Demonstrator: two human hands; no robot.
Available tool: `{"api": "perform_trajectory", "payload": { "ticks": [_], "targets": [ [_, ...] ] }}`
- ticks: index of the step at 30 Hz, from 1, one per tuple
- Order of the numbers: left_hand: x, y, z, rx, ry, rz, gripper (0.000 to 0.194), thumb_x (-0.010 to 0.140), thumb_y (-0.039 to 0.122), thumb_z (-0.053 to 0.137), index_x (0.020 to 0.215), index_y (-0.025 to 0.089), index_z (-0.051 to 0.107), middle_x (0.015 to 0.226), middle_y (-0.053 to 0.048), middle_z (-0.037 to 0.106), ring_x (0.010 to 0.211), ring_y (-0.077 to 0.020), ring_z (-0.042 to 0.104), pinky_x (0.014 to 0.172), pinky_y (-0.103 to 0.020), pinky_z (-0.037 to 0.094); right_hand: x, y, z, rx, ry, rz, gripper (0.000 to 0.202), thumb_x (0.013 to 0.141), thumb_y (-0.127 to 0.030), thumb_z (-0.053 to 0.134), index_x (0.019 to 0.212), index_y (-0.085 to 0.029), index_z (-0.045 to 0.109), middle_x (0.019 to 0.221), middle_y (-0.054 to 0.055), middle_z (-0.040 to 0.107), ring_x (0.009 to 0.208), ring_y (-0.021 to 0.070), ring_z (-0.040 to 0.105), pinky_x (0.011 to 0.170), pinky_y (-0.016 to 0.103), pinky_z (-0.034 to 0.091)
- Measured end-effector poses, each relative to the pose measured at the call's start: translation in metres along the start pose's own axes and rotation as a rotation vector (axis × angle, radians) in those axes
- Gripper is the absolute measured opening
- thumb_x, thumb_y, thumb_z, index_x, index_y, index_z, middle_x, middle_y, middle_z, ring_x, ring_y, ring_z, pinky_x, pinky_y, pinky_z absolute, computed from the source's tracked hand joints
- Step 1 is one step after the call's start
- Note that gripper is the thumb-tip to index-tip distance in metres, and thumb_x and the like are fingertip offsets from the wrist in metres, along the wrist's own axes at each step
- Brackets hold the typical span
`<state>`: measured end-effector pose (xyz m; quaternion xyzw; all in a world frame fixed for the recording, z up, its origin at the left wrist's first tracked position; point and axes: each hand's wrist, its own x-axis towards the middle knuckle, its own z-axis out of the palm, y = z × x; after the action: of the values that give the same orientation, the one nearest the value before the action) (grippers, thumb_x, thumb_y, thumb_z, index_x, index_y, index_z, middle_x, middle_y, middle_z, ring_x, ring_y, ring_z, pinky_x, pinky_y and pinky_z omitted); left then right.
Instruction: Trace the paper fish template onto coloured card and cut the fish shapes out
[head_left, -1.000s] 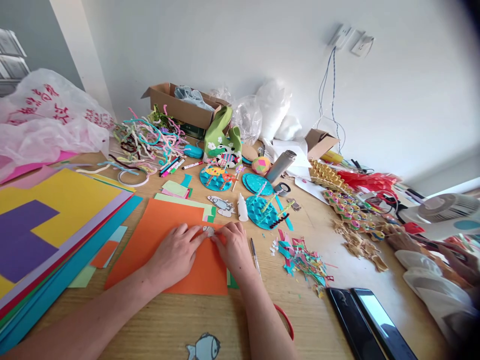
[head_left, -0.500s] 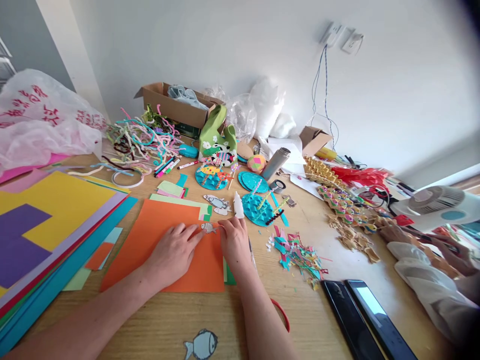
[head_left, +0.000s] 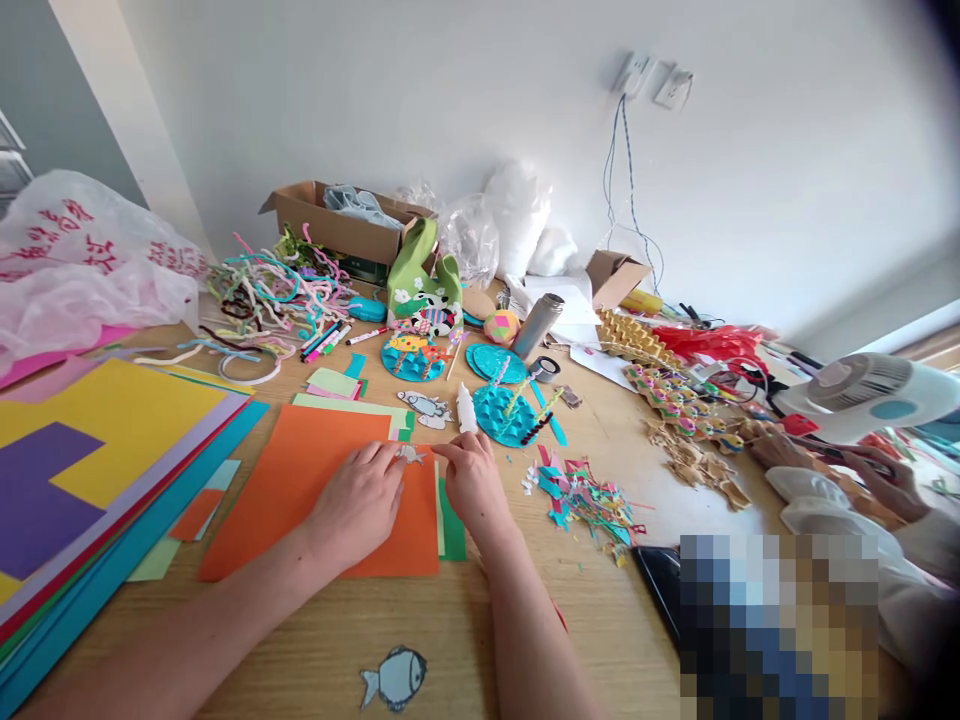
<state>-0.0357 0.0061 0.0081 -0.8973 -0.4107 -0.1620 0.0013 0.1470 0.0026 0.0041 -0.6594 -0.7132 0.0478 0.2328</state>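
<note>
An orange paper sheet (head_left: 300, 480) lies on the table before me. My left hand (head_left: 361, 500) rests flat on it, fingers stretched toward a small fish cutout (head_left: 410, 454) at the sheet's upper edge. On the other side of the cutout is my right hand (head_left: 472, 480). Its fingers are curled at the sheet's upper right corner, the index fingertip close to the cutout; the thumb is mostly hidden. Just beyond that hand stands a white glue bottle (head_left: 466, 408). More fish cutouts (head_left: 424, 408) lie behind the sheet, and a larger grey fish cutout (head_left: 397, 678) lies nearer me.
Stacked coloured paper (head_left: 150, 430) fills the left side. Blue egg-carton crafts (head_left: 510, 415), a metal flask (head_left: 538, 325) and paper scraps (head_left: 589, 500) lie right of centre. Another person's hands (head_left: 877, 475) work at far right near a fan (head_left: 862, 395). A blurred patch covers the lower right.
The view has shifted slightly. My right hand has shifted a little, and more green paper shows beside the orange sheet. The small fish looks paler. My left hand stays on the sheet.
</note>
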Motion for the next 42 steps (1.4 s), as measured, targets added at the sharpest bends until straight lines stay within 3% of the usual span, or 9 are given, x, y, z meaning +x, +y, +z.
{"api": "perform_trajectory", "payload": {
  "ticks": [5,9,36,42],
  "targets": [
    [0.000,0.003,0.017,-0.002,0.016,-0.045,0.039,0.090,0.011,0.040,0.125,0.013,0.057,0.119,-0.011,0.062,0.104,-0.0253,0.054,0.088,-0.040,0.046,-0.003,-0.001,0.000,-0.041,-0.170,-0.111,0.051,0.086,-0.002,0.043,0.118,-0.033,0.068,0.094,0.007,0.059,0.095,0.0211,0.048,0.085,0.031,0.039],
    [-0.003,0.000,0.023,0.017,0.006,-0.028,0.042,0.087,0.008,0.042,0.127,0.012,0.056,0.122,-0.011,0.062,0.106,-0.0260,0.053,0.088,-0.041,0.045,-0.004,0.000,0.000,-0.076,-0.225,-0.132,0.052,0.085,-0.003,0.045,0.121,-0.035,0.065,0.096,0.007,0.058,0.094,0.0207,0.047,0.084,0.031,0.039],
    [-0.004,-0.002,0.021,-0.017,0.008,0.002,0.039,0.094,0.020,0.039,0.129,0.019,0.057,0.129,-0.008,0.061,0.102,-0.0253,0.053,0.082,-0.043,0.045,-0.003,-0.001,-0.002,-0.096,-0.247,-0.092,0.047,0.086,-0.003,0.048,0.113,-0.034,0.070,0.098,0.006,0.061,0.094,0.0208,0.047,0.083,0.031,0.038],
    [-0.005,-0.003,0.023,0.006,0.027,0.011,0.038,0.094,0.022,0.040,0.127,0.019,0.058,0.128,-0.008,0.062,0.102,-0.0256,0.054,0.081,-0.042,0.045,-0.001,0.001,-0.006,-0.079,-0.157,-0.029,0.048,0.085,0.000,0.045,0.113,-0.029,0.071,0.094,0.007,0.062,0.093,0.0211,0.048,0.082,0.030,0.040]
  ]
}}
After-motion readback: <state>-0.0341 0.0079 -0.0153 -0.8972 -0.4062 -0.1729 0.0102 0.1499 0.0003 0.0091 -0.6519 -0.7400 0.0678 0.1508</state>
